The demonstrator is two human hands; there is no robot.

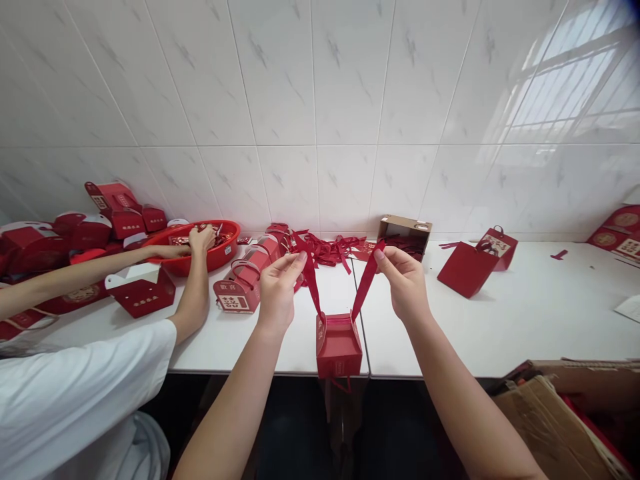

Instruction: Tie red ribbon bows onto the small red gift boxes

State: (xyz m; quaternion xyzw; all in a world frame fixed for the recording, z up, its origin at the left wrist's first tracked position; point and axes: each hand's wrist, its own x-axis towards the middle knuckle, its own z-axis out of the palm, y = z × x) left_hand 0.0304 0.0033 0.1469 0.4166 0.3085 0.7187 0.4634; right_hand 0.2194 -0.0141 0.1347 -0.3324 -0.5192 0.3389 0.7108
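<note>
"Starting at the left end of the table (550,327), what is shown?"

"Red boxes (80,230) are heaped toward the back left corner; beside them, near the back edge, a co-worker's hands (202,238) reach into a red basin (215,263). Before it stands an open box (145,300); rightward, a row of closed boxes (237,293) extends toward the back edge."

"And the wearer's hands?"

"The left hand (280,293), raised, pinches the left ribbon strand (311,281) between thumb and fingers."

"Where is the small red box (339,353)?"

"At the table's front edge, between the forearms. Both strands rise from its top, forming a V. Behind it, loose ribbons (330,250) lie along the back edge."

"The right hand (404,280)?"

"Likewise raised, it pinches the right ribbon strand (365,287). Beyond it, a carton (407,227) stands at the back edge; farther right is red packaging (466,270)."
</note>
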